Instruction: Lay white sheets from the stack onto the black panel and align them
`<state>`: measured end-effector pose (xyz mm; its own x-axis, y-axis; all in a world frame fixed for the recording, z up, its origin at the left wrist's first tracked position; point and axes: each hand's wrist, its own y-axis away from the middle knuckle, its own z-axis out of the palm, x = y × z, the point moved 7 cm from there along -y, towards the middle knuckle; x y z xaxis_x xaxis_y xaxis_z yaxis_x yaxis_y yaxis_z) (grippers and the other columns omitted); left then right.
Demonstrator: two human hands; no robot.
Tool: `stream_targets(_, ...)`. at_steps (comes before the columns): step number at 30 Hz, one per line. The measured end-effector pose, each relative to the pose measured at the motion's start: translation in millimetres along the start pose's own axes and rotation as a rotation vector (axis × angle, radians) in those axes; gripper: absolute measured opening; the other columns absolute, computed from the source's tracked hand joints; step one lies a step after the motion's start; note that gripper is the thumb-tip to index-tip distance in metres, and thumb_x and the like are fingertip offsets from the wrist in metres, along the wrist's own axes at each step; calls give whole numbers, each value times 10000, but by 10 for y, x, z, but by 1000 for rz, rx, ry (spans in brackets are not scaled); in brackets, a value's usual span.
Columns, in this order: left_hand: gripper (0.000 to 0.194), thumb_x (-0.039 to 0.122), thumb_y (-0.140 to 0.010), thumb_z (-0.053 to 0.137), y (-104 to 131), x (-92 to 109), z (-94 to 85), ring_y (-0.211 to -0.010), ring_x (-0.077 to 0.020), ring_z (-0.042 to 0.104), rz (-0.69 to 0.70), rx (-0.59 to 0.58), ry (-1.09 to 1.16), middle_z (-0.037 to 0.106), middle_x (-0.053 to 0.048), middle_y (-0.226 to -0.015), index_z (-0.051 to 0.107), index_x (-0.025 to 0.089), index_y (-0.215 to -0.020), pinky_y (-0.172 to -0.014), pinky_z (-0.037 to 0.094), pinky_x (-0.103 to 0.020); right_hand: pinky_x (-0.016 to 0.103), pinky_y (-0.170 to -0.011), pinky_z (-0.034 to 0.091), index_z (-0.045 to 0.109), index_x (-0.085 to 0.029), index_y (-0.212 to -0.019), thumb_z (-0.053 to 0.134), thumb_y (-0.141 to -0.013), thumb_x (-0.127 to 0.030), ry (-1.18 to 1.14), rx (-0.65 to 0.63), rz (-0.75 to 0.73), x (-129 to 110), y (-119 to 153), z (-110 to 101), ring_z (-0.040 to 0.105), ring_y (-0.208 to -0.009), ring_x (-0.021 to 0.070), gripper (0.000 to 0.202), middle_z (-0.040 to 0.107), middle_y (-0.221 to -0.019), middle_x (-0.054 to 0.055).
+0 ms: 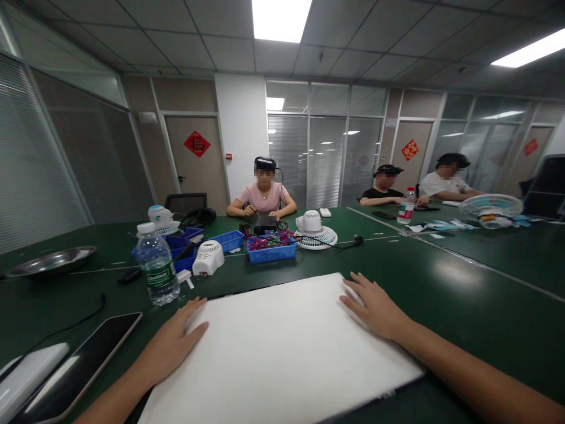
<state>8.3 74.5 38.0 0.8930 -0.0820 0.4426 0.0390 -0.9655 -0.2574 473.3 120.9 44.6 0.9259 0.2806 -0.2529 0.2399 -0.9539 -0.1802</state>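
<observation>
1. Far left: steel dish (50, 262), phone (82, 368) lying flat, water bottle (155, 272) upright on green table (463, 294).
2. Left hand (170, 341) flat, fingers spread, grasping nothing, on left edge of white board (273, 353).
3. Board lies flat, centre front.
4. Right hand (375, 306) flat, unclenched, on board's far right corner.
5. Behind: blue trays (270, 250), fan parts (314, 231), seated people, glass partitions.

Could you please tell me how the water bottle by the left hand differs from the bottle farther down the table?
The near water bottle wears a green label and stands close beside the left hand; the far bottle wears a red label and stands in front of a seated co-worker. The near one looks larger, being closer. Both stand upright, clear, with white caps.
</observation>
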Motion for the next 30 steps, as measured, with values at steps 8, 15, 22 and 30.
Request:
stream_targets(8, 656, 572, -907, 395, -67, -70, -43, -1353, -318, 519, -117, 28, -6, 573, -120, -1466, 598, 144, -1360, -1148, 375, -493, 625, -1195, 13, 355, -278, -1532, 629, -866, -553, -135, -343, -755, -1365, 740, -228, 201, -1496, 333, 771, 296, -1605, 117)
stream_targets(15, 628, 548, -950, 295, -109, -204, 53, -1458, -359, 345, -184, -13, -25, 518, -122, -1504, 602, 185, -1361, -1168, 83, -699, 593, -1196, 163, 416, -204, -1507, 541, -932, -564, -150, -457, -627, -1647, 884, -168, 254, -1468, 350, 690, 290, -1577, 184)
stream_targets(22, 659, 559, -944, 296, -108, -189, 102, -1457, -342, 355, -189, -62, -24, 467, -111, -1543, 517, 185, -1439, -1184, 53, -672, 565, -1135, 360, 543, -235, -1396, 490, -951, -594, -3, -179, -835, -1653, 941, -203, 447, -1382, 310, 574, 464, -1509, 111)
stream_targets(30, 624, 512, -957, 263, -119, -134, 43, -1417, -344, 425, -152, -65, 2, 519, -91, -1503, 534, 205, -1428, -1172, 116, -687, 339, -1050, 489, 696, -216, -1010, 571, -971, -288, 24, 526, -1125, -1698, 1231, -380, 663, -1086, 151, 150, 742, -1124, 16)
